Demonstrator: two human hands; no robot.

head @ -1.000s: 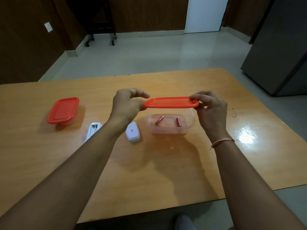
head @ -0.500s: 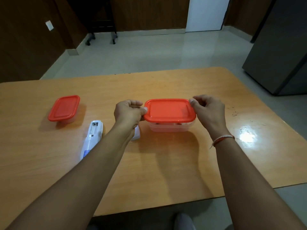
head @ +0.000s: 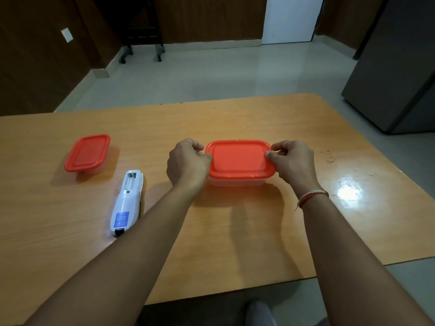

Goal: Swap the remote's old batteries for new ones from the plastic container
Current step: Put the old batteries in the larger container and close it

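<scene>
A clear plastic container [head: 235,182] stands mid-table with its red lid [head: 240,160] lying flat on top. My left hand [head: 188,164] grips the lid's left edge and my right hand [head: 293,162] grips its right edge. The lid hides what is inside. The white remote [head: 128,201] lies face down to the left, its battery bay uncovered at the far end. The remote's battery cover is hidden behind my left hand.
A second, smaller container with a red lid [head: 87,153] sits at the far left of the wooden table [head: 235,243]. A grey cabinet [head: 397,67] stands on the floor at the right. A shoe [head: 260,312] shows below the table's near edge.
Both hands brought the red lid down from above the container onto its rim. The two batteries inside are now covered from view.
</scene>
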